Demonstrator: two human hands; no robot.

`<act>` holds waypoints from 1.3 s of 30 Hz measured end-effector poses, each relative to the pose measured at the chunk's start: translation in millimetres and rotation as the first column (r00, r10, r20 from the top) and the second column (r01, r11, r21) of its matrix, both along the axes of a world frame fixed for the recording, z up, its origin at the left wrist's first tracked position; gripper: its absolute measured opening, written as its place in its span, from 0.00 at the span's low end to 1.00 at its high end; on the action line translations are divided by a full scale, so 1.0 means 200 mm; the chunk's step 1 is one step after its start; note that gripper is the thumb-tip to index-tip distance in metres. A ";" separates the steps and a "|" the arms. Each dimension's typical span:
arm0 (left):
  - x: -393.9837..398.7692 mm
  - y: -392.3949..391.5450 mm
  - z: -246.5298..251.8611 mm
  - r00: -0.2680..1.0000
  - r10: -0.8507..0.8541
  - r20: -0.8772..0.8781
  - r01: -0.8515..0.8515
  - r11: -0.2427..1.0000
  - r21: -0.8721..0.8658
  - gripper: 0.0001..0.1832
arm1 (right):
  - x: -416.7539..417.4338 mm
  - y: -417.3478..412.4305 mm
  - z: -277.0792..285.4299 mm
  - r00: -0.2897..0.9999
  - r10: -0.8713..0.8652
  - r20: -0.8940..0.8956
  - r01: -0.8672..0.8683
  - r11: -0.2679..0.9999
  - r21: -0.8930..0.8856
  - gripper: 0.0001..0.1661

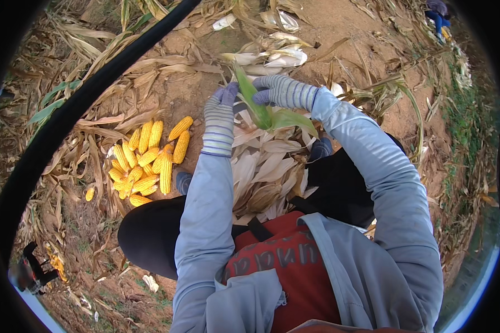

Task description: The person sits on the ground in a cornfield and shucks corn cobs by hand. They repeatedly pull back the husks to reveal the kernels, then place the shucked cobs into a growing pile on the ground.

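My left hand point(221, 112), in a striped knit glove, has its fingertips together at the left edge of a green-husked ear of corn point(253, 104). My right hand point(281, 92), gloved alike, curls its fingers against the ear's right side. One green husk leaf hangs open to the lower right of the ear. Below my hands, between my legs, lies a heap of pale dry husks point(271, 166). To the left is a pile of bare yellow corn cobs point(143, 166) on the soil. The fingertips of my left hand are partly hidden, so its exact hold is unclear.
Ears in pale husks point(285, 56) lie on the ground ahead. Dry corn stalks and leaves point(141, 75) cover the left side. A dark curved bar point(87, 91) crosses the upper left view. One person point(437, 16) is at the far upper right, another point(29, 272) at the lower left.
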State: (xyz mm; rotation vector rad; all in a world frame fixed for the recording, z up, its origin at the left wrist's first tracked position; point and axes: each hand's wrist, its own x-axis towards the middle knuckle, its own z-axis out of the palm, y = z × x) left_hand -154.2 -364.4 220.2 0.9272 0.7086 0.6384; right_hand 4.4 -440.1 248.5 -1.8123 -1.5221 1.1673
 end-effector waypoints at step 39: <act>0.03 -0.05 -0.03 0.992 0.121 -0.046 -0.103 0.953 0.285 0.09 | -0.16 0.01 0.10 0.969 -0.178 -0.171 0.191 0.979 0.064 0.22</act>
